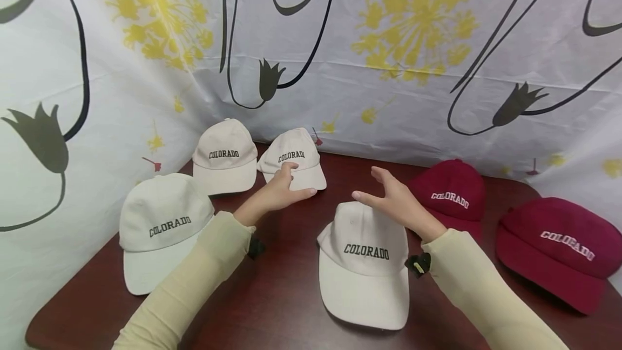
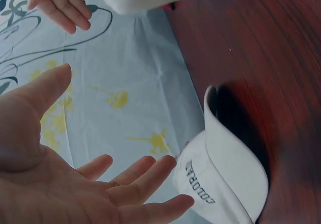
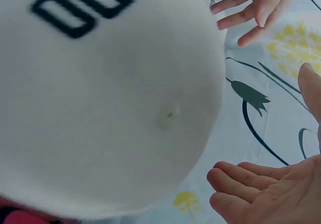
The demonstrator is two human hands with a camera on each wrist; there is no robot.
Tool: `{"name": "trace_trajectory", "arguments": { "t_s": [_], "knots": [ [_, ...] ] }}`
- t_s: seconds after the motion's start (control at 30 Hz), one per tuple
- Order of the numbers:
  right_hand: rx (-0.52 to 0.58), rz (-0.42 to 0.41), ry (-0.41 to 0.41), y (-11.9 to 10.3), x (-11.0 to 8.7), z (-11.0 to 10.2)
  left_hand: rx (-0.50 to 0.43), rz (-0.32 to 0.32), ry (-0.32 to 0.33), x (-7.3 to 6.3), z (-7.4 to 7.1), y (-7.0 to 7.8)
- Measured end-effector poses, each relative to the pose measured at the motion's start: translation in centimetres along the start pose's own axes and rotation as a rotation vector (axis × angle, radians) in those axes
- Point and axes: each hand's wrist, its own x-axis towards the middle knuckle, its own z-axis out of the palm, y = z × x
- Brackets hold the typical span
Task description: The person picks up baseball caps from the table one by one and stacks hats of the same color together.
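Observation:
My left hand (image 1: pixel 278 189) hovers with fingers apart in front of a white cap (image 1: pixel 297 147) lettered "COLORADO" at the back of the table, partly covering its brim. In the left wrist view, that palm (image 2: pixel 75 189) holds nothing. My right hand (image 1: pixel 399 204) is raised, thumb and fingers spread, just beyond the crown of another white cap (image 1: pixel 364 290) in the middle. In the right wrist view this cap's crown (image 3: pixel 115 113) looms large and the right hand (image 3: pixel 266 189) lies beside it, apart from it.
Two more white caps (image 1: pixel 224 150) (image 1: pixel 160 207) stand at the left. On the right are two dark red caps (image 1: pixel 452 177) (image 1: pixel 559 253), one partly behind my right forearm. A patterned cloth (image 1: pixel 330 85) hangs behind the dark red-brown table (image 1: pixel 272 296).

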Motion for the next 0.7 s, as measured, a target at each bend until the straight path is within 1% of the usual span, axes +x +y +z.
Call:
{"name": "trace_trajectory", "arguments": {
  "t_s": [0.27, 0.53, 0.7],
  "knots": [
    [0.03, 0.03, -0.04, -1.1, 2.0, 1.0, 0.021, -0.044, 0.012, 0.5, -1.2, -0.7],
    [0.017, 0.047, -0.098, -2.1, 3.8, 1.6, 0.025, -0.094, 0.011, 1.3, -1.8, -1.4],
    [0.012, 0.046, -0.126, -2.8, 4.9, 1.8, 0.036, -0.11, 0.021, 1.9, -2.3, -1.8]
  ]
}}
